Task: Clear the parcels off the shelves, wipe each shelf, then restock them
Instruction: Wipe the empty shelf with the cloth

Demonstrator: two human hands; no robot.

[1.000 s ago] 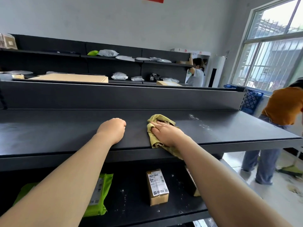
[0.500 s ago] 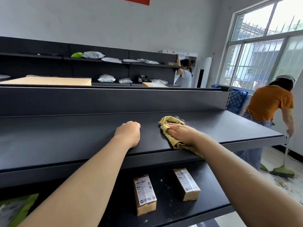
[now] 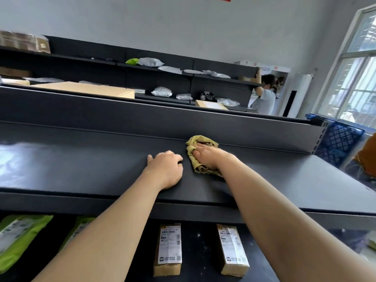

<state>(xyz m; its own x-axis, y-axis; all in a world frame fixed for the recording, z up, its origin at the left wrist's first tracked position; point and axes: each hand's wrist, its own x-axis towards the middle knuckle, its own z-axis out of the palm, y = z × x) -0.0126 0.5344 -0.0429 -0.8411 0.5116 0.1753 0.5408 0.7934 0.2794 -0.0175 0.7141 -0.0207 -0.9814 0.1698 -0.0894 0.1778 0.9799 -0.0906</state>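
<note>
Dark metal shelving runs across the room, with grey mailers on the far racks by the wall. On the bare upper shelf (image 3: 81,163) the right grip (image 3: 211,157) lies on a crumpled yellow cloth (image 3: 200,140), fingers laid over it and pressing it to the shelf close to the back panel. Just left of it and apart from the cloth, the left grip (image 3: 165,169) rests on the shelf, fingers curled under, holding nothing. Below both grips, on the lower shelf (image 3: 201,251), lie two labelled cardboard parcels (image 3: 167,249); further left lie green mailers (image 3: 18,239).
</note>
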